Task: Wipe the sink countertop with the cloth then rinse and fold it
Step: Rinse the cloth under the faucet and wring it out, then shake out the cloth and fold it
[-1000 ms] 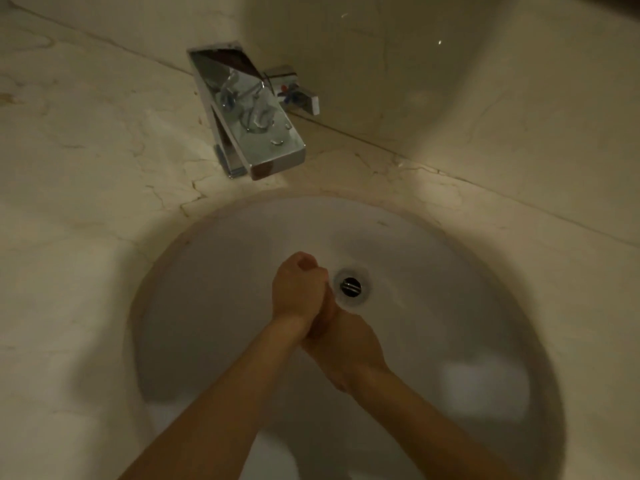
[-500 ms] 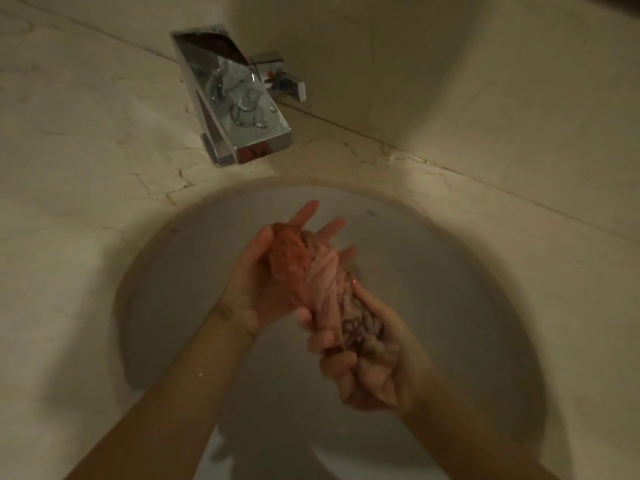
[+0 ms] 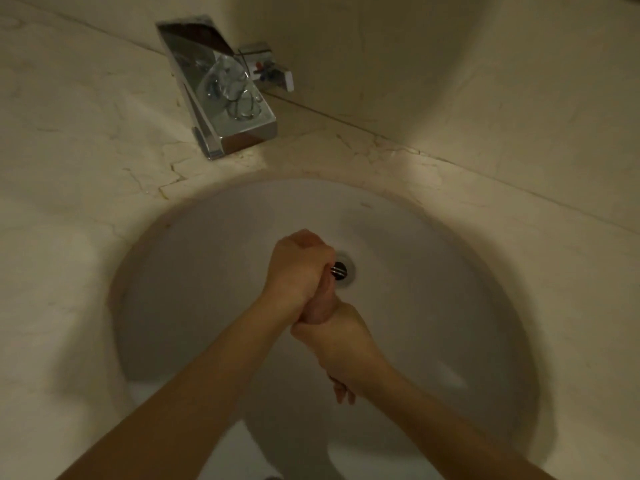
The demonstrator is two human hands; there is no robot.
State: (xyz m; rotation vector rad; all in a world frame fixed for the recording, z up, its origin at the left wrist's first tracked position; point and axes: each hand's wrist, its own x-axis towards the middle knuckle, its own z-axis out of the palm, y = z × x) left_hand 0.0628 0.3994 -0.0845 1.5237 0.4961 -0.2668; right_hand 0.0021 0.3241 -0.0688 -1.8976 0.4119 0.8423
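Both my hands are clenched together above the white sink basin [image 3: 450,278], just left of the drain [image 3: 342,270]. My left hand [image 3: 299,268] is a fist on top, knuckles up. My right hand [image 3: 341,341] grips just below and nearer to me. The pinkish cloth [image 3: 320,304] is squeezed inside the two fists and is almost wholly hidden; only a short twisted piece shows between the hands. The beige marble countertop [image 3: 69,174] surrounds the basin.
A square chrome faucet [image 3: 221,95] stands on the counter behind the basin at upper left, its spout reaching toward the bowl, with no water running. A beige wall [image 3: 450,64] rises behind the counter.
Half a second ago my hands were open with the twisted cloth lying across the palms. They have now closed over it into stacked fists and dropped lower over the drain.
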